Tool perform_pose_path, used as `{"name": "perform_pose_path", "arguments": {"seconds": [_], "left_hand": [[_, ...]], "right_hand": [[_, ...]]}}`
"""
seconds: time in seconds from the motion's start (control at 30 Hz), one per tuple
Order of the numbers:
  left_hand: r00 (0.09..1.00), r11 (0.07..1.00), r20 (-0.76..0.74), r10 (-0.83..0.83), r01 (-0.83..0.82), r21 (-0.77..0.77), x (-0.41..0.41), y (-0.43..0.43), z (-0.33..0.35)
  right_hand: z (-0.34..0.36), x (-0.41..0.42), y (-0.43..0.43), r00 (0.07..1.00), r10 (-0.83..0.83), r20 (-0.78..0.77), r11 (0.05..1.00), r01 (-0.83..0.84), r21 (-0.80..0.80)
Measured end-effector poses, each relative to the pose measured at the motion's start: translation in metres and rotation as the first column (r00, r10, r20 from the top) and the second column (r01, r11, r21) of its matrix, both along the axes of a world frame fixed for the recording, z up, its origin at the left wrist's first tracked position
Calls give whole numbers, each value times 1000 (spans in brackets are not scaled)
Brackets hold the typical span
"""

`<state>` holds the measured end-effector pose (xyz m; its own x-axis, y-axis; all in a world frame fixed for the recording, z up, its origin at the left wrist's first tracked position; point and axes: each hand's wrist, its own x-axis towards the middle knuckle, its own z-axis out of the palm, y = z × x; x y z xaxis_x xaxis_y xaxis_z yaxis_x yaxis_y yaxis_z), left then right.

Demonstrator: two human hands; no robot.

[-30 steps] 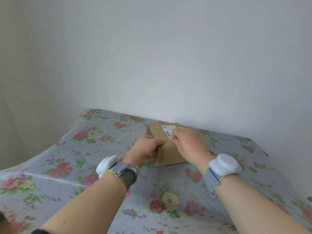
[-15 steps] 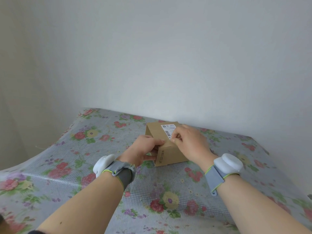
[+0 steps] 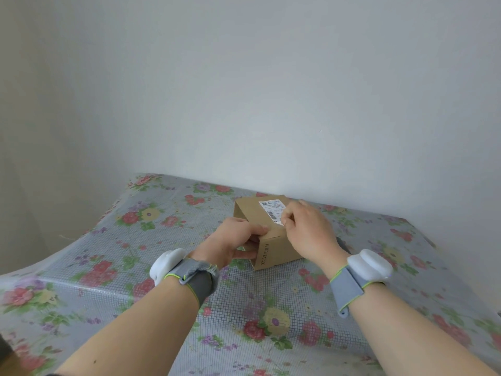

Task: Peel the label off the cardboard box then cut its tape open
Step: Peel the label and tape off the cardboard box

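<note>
On floral-clothed table point(image 3: 135, 240), close to wall, sat small brown cardboard box point(image 3: 276, 251). L hand point(image 3: 233, 240) gripped its near corner, prob. to steady it. R hand point(image 3: 306, 234), fingers curled, pinched white printed label point(image 3: 271, 210) at near edge, apparently to start peel.

There is one cardboard box point(image 3: 276, 251) on one table point(image 3: 130, 270). The box carries one white label point(image 3: 272, 208), and the label shows one barcode point(image 3: 271, 215). One line of dark print runs down the box's near side. Two hands are in view: one left hand point(image 3: 233, 240) and one right hand point(image 3: 309, 234), on two bare forearms. There are two grey wristbands, a left wristband point(image 3: 195, 278) and a right wristband point(image 3: 349, 286), each with one white pod, two pods in all. One flowered cloth point(image 3: 271, 321) covers the table. One dark thing point(image 3: 343, 244) shows behind the right hand, too hidden to name.
</note>
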<state>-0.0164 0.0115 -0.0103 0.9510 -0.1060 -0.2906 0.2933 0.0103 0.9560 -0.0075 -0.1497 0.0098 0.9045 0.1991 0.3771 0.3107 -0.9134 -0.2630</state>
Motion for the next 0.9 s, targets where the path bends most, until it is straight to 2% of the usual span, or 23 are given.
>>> {"name": "perform_pose_path", "arguments": {"seconds": [0.07, 0.13, 0.27, 0.4, 0.5, 0.63, 0.8, 0.9], "left_hand": [[999, 999, -16, -36, 36, 8, -1, 2, 1], [996, 996, -29, -83, 84, 27, -2, 4, 2], [987, 974, -67, -148, 157, 160, -2, 10, 8], [998, 959, -58, -8, 24, 281, 1, 19, 11], [993, 986, -85, 85, -72, 151, 3, 15, 10], [977, 981, -109, 185, -189, -31, 4, -10, 4], [934, 933, -30, 357, -358, -25, 8, -33, -4], [923, 923, 12, 385, -385, 6, 10, -34, -6]], "right_hand": [[3, 1, -4, 999, 19, -48, 987, -11, 159], [6, -1, -7, 996, 54, -76, 980, -38, 197], [7, -6, -6, 996, 84, -38, 996, -83, 28], [8, -7, -4, 996, 86, 5, 992, -86, -88], [7, -9, -1, 996, 83, 27, 987, -78, -140], [5, -10, 0, 998, 50, 32, 992, -45, -119], [2, -8, 4, 999, -46, -7, 998, 47, 52], [0, -8, 7, 995, -99, -32, 981, 103, 162]]}}
